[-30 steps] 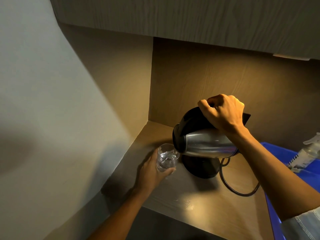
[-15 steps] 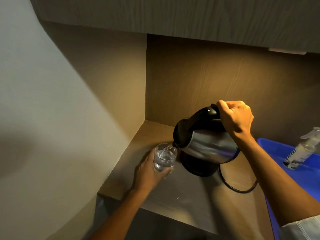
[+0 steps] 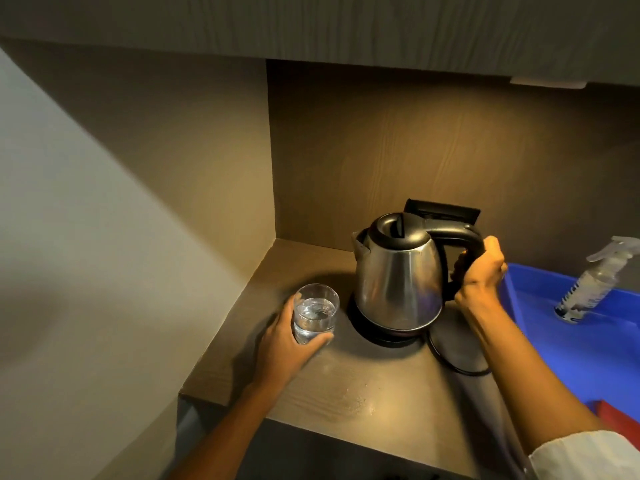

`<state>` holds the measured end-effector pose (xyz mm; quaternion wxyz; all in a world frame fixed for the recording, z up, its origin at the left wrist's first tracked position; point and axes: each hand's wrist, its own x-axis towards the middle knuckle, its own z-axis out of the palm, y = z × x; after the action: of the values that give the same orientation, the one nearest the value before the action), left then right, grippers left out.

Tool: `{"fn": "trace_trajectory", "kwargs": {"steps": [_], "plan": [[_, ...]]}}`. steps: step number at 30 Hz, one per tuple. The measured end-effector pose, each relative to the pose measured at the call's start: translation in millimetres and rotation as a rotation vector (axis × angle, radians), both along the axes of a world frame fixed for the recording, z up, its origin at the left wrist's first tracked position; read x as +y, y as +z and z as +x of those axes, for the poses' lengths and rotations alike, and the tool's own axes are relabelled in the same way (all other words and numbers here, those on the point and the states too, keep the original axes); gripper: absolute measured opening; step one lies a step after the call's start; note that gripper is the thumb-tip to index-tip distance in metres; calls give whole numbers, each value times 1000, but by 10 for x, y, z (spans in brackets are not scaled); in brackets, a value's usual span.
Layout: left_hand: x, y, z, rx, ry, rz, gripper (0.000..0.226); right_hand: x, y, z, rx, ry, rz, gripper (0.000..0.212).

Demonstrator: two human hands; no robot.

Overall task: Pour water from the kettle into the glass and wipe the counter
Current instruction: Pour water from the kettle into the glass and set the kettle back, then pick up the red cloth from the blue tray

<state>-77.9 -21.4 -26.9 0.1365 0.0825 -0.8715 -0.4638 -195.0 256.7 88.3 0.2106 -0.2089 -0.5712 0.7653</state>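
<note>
Two hands are busy on the brown worktop [image 3: 363,393]. The left hand [image 3: 287,344] is wrapped around a clear glass [image 3: 315,313] that holds water up to roughly two thirds and stands just left of the kettle [image 3: 398,271]. The right hand [image 3: 481,268] grips the kettle's black handle; the steel kettle sits upright on its round black base [image 3: 381,332], whose cord [image 3: 450,362] loops over the worktop. A wet patch [image 3: 353,400] glistens near the front edge. To the right, a spray bottle [image 3: 592,282] leans inside a blue tub [image 3: 571,348].
</note>
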Motion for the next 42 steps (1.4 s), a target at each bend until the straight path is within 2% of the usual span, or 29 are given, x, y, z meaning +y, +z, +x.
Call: {"fn": "trace_trajectory", "kwargs": {"steps": [7, 20, 25, 28, 30, 32, 35, 39, 42], "plan": [[9, 8, -8, 18, -12, -15, 98, 33, -302, -29, 30, 21, -160, 31], [36, -31, 5, 40, -19, 23, 95, 57, -470, 79, -22, -7, -165, 30], [28, -51, -18, 25, -30, 45, 95, -71, -471, 161, -40, 7, -98, 27], [112, 6, 24, 44, 0, 19, 100, -28, -447, 242, -83, 30, 25, 32], [222, 81, 132, 220, 108, -41, 98, 37, -428, 304, -104, 51, 147, 28], [394, 162, 244, 463, 132, -104, 86, 141, -442, 390, -103, 16, 280, 18], [795, 270, 305, 664, -37, -157, 59, 355, -482, 629, -99, -32, 492, 11], [1465, 350, 279, 650, -323, -209, 36, 831, -483, 1015, -172, 87, 844, 7], [1941, 394, 236, 556, -511, -262, 30, 1445, -506, 1306, -382, 24, 1134, 15]]}}
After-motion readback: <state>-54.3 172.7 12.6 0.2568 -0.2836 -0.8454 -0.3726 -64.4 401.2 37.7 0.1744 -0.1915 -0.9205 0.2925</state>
